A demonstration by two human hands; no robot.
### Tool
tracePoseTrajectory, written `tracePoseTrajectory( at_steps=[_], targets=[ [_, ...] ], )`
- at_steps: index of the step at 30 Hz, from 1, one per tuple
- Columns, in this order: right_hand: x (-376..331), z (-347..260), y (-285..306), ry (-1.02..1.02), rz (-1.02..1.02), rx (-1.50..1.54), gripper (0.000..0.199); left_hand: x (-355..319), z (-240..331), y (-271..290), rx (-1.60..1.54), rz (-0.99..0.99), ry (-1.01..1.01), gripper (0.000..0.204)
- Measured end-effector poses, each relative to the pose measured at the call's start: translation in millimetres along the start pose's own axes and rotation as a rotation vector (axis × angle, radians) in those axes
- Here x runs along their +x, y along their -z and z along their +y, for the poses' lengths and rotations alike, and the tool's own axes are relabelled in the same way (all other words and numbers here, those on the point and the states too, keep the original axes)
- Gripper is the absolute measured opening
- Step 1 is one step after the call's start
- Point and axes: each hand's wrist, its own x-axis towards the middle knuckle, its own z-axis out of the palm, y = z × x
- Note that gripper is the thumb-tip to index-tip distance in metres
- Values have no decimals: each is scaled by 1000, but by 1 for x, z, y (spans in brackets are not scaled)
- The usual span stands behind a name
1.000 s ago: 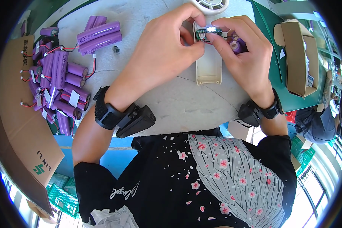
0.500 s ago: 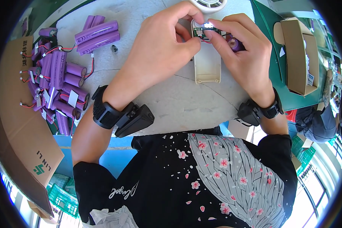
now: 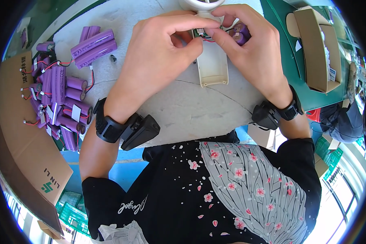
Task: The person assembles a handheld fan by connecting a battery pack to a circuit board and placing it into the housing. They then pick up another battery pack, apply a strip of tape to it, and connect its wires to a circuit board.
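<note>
In the head view, both hands meet at the upper centre of the frame, over a grey stone-like worktop [image 3: 191, 110]. The left hand [image 3: 158, 53] comes in from the lower left, its thumb and forefinger pinched together on a small green circuit board with red and black wires [image 3: 202, 35], which sits between the two hands at the top end of a cream plastic handle-shaped casing [image 3: 211, 65]. The casing lies open-side up on the worktop, running down from the fingertips toward the middle of the frame, directly under the grip. The right hand [image 3: 252, 53] comes in from the right; its forefinger and thumb close on the same small board from the other side, while its remaining fingers curl around a purple cylindrical battery cell [image 3: 240, 32], clamped in the palm just right of the board. Both wrists wear black straps with black box-shaped devices [image 3: 140, 131].

At the left of the frame a heap of purple cylindrical battery packs with red wires [image 3: 57, 97] lies on the worktop, well apart from the hands, beside a flat brown cardboard sheet [image 3: 24, 142]. At the upper right an open brown cardboard box [image 3: 313, 53] stands on a green surface.
</note>
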Motion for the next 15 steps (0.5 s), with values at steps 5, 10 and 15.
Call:
tracePoseTrajectory(
  at_steps=[5, 10, 15],
  targets=[
    [11, -16, 22, -228, -244, 184, 28, -1, 1, 2, -4, 19, -6, 32],
    [3, 15, 19, -234, -453, 378, 45, 1, -1, -2, -23, 50, -10, 30],
    [4, 29, 22, -142, -544, 840, 57, 1, -7, 8, -38, 98, 4, 31]
  ],
)
